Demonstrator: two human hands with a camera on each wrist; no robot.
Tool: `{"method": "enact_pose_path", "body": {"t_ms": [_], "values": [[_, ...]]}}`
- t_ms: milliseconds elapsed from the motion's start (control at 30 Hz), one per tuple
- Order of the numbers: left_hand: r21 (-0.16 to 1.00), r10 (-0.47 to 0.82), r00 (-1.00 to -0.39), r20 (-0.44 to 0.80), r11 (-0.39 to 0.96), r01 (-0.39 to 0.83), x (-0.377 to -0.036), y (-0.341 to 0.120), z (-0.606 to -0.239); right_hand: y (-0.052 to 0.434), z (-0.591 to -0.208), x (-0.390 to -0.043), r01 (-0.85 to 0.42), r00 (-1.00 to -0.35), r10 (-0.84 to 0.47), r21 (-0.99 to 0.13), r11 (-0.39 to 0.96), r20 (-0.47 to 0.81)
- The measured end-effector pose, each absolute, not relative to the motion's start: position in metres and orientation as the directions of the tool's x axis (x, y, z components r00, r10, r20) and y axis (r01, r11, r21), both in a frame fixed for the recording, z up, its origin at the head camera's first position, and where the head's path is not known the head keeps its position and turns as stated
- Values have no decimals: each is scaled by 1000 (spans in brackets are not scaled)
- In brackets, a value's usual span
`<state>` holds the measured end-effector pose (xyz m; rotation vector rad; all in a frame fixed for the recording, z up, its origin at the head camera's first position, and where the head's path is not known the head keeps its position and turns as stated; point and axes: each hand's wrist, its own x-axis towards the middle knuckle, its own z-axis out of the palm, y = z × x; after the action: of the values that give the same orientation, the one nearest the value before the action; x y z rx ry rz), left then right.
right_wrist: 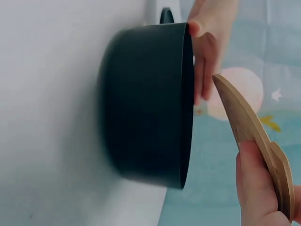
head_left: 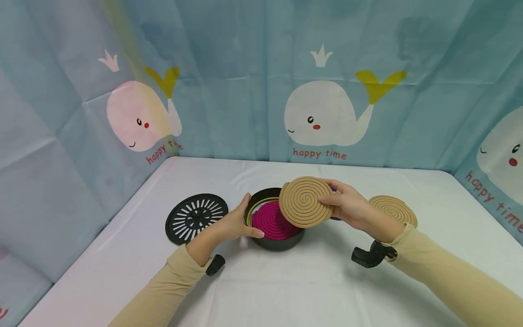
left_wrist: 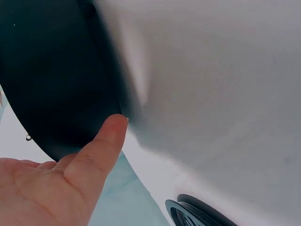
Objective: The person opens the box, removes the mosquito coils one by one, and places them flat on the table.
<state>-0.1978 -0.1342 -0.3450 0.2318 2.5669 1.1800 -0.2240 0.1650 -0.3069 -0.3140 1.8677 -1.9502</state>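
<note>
Tan spiral coil [head_left: 305, 201], flat disc, held tilted above the right rim of the black round tin [head_left: 278, 240]. Not touching the tin in the right wrist view, where the coil [right_wrist: 249, 129] shows edge-on, just beside the tin's open mouth [right_wrist: 146, 103].

Right hand [head_left: 347, 205]: fingers curled round the coil's right edge, thumb on its face. The edge-on view shows two thin layers pinched together under the fingers [right_wrist: 256, 188].

Inside the tin: a magenta spiral coil [head_left: 271, 221] lying flat, a yellow-green band along the inner wall.

Left hand [head_left: 237, 222]: cupped against the tin's left side, thumb along the front wall, fingers up at the rim. Left wrist view has the thumb tip [left_wrist: 110, 129] pressed on the dark wall [left_wrist: 56, 80]; the hand steadies the tin on the bench [head_left: 286, 281].

Slotted black lid [head_left: 196, 218] lies flat on the bench, left of the tin, apart from it; its edge shows at the bottom of the left wrist view [left_wrist: 188, 214].

Second tan coil [head_left: 393, 209] flat on the bench behind the right wrist, partly hidden by it.

White cloth covers the bench. Blue whale-print curtain [head_left: 261, 77], lettered "happy time", walls it on three sides.

Tan sleeves on both arms; black camera mounts at both wrists.
</note>
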Motion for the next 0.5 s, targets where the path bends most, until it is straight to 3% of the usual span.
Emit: {"method": "enact_pose_path", "body": {"t_ms": [500], "values": [[768,285,-937,-202,640,29,-199,-135,-345,235,-311,-210,174,-925,-368,-966,-193,-93]]}}
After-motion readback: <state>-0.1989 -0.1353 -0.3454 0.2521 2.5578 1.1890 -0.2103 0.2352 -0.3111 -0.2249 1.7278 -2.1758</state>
